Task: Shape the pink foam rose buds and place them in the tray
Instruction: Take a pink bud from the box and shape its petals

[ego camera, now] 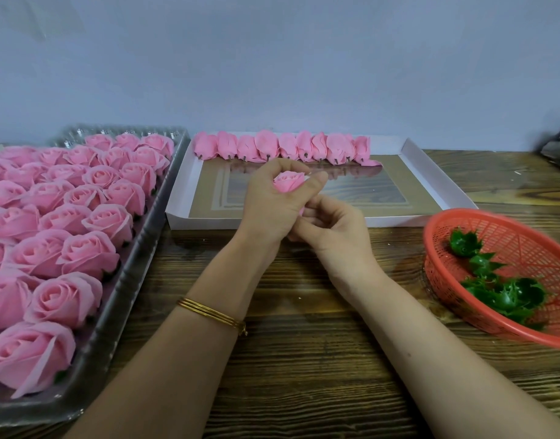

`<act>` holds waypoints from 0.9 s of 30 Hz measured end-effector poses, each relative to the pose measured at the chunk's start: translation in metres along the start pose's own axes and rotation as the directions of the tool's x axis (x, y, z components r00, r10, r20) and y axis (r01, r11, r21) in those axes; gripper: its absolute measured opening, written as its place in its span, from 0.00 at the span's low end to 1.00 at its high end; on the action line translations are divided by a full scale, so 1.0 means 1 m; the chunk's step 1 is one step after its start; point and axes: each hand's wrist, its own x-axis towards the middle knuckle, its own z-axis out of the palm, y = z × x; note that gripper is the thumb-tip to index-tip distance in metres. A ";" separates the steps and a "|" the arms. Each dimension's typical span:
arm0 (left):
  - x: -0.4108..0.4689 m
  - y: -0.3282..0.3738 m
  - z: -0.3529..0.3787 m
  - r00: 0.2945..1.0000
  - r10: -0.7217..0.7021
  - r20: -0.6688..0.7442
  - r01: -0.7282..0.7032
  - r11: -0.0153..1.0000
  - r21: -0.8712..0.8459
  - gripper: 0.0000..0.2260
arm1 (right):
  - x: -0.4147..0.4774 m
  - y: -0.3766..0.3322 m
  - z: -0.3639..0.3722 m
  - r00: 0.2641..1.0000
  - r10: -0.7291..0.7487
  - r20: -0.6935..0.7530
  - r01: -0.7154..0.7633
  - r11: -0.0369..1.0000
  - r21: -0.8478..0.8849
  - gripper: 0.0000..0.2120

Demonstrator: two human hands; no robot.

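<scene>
Far left: a clear plastic tray (136,248) packed with open pink foam roses (82,217) sits on the wooden counter (304,359).
Left hand: my left hand (269,204) curls round one pink foam rose bud (288,182), over the white shallow cardboard tray (182,188).
Handling: I judge the bud light, soft and easily creased. It is best cupped by its outer petals.
Right hand: my right hand (332,226) curls under the bud's base. I cannot tell whether it pinches.
Tray: finished pink buds (281,147) line its far wall.
Far right: a red plastic mesh basket (443,280) holds green plastic calyxes (506,296).
</scene>
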 end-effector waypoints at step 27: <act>0.002 0.007 -0.012 0.956 -0.103 0.274 0.124 0.990 -0.060 0.03 | 0.004 -0.004 -0.005 0.947 0.232 0.223 -0.304 0.875 0.377 0.07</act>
